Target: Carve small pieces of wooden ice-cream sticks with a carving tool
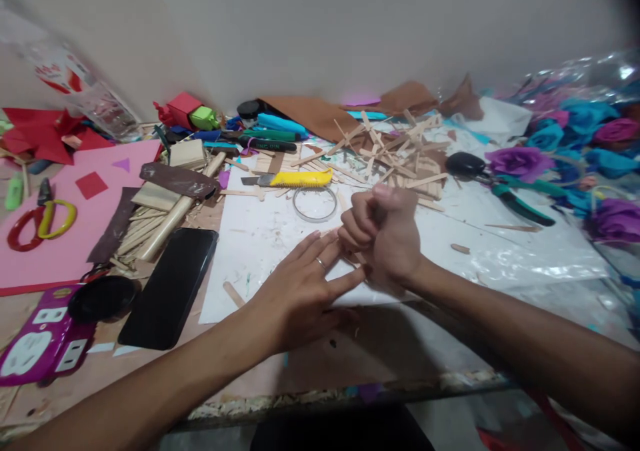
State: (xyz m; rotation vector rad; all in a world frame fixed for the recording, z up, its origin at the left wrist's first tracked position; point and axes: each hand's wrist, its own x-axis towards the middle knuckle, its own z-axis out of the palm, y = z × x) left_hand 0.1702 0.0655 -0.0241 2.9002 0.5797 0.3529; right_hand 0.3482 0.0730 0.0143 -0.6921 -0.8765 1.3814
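My left hand (305, 271) lies over the white sheet (270, 251) with its fingers stretched and apart, a ring on one finger. Its fingertips reach to my right hand (383, 231), which is curled into a fist with the thumb on top. Whatever the fist may hold is hidden. Between the two hands a small brownish piece (354, 259) shows, mostly covered. Just beyond my left fingertips lies a thin metal-looking ring (315, 204). Behind that ring is a yellow utility knife (295, 179) with its blade pointing left.
Wooden sticks (395, 147) pile up at the back. Green-handled pliers (520, 197) and paper flowers (565, 131) lie right. To the left are a black phone (170, 287), scissors (45, 217) on pink paper (115, 201), and a purple glue-gun-like object (45, 334). The table's front edge (280, 401) is rough.
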